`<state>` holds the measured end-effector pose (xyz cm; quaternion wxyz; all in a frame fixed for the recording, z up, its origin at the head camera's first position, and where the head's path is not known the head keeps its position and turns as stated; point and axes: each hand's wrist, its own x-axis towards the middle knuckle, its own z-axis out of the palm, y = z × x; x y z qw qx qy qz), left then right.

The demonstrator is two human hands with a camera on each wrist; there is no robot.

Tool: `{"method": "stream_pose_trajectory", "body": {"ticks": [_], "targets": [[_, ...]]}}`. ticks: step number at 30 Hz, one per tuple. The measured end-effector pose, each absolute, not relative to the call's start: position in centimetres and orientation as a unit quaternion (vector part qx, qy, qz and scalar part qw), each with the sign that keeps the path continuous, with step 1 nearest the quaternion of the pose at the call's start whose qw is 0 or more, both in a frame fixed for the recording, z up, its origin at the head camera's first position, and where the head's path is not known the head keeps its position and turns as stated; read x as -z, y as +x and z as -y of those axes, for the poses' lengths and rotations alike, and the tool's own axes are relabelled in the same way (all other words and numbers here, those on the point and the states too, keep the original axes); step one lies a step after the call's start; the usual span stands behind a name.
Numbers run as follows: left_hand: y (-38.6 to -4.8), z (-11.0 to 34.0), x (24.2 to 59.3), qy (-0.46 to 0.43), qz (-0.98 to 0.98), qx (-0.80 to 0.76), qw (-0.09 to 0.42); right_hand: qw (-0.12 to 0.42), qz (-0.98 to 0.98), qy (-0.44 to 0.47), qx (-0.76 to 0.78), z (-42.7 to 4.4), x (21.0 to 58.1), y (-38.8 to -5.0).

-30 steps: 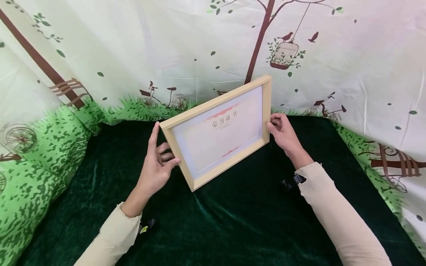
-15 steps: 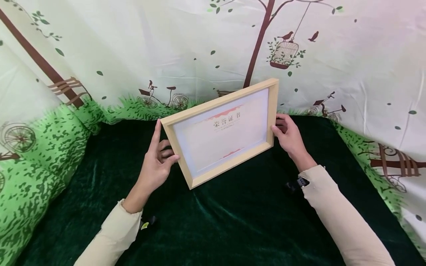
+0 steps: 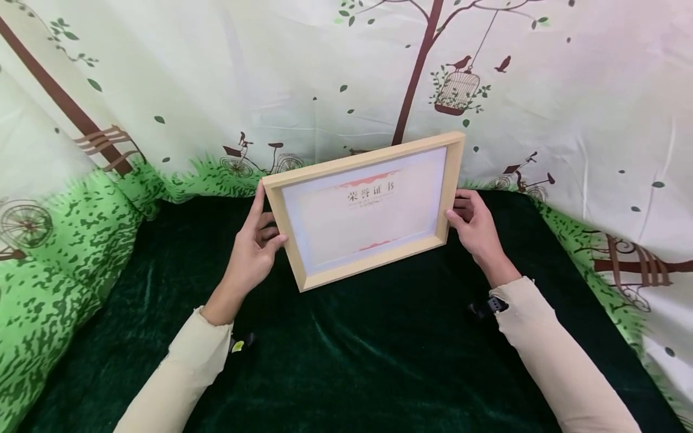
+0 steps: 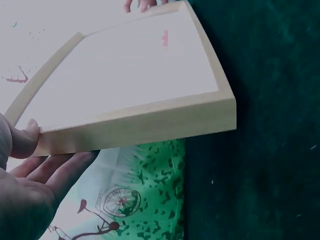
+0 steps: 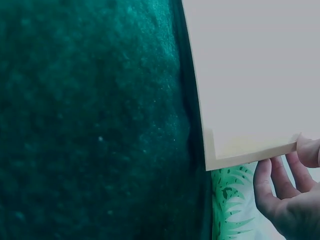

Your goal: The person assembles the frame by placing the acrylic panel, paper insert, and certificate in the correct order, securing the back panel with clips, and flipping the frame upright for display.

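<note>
A picture frame (image 3: 373, 243) of pale wood, with a certificate (image 3: 373, 216) behind its pane, stands tilted between the two hands. Its left side is gripped by the left hand (image 3: 251, 252), thumb on the front edge and index finger stretched up to the top corner. The right hand (image 3: 476, 228) pinches the right side, thumb in front and the other fingers behind. In the left wrist view the frame's side (image 4: 150, 120) lies between the thumb and fingers. The right wrist view shows the lower corner of the frame (image 5: 212, 162) next to the right fingers.
Dark green velvet cloth (image 3: 346, 361) covers the table. Behind it hangs a white curtain (image 3: 206, 78) printed with trees, bicycles and a birdcage. Each wrist carries a small dark device, such as the one at the right cuff (image 3: 495, 305).
The picture frame has turned to face more squarely forward. Its right end has moved right and slightly down with the right hand; its lower left corner has risen with the left hand.
</note>
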<state>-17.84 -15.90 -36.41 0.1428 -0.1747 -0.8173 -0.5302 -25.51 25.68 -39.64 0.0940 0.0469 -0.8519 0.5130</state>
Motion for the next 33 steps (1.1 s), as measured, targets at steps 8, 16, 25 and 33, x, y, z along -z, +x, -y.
{"method": "stream_pose_trajectory", "body": {"ticks": [8, 16, 25, 33], "targets": [[-20.6, 16.6, 36.7, -0.151, 0.821, 0.534, 0.133, 0.087, 0.854, 0.049, -0.510, -25.8, 39.9, -24.4], [-22.2, 16.9, 36.8, -0.135, 0.818, 0.541, 0.143, 0.089, 0.858, 0.051, -0.503, -25.4, 40.2, -22.3], [-22.2, 17.0, 37.5, -0.070, 0.812, 0.555, 0.169, 0.046, 0.842, 0.087, -0.530, -25.4, 40.5, -21.5], [-22.3, 16.6, 37.6, -0.042, 0.812, 0.554, 0.178, 0.014, 0.849, 0.106, -0.518, -25.9, 40.3, -21.1]]}}
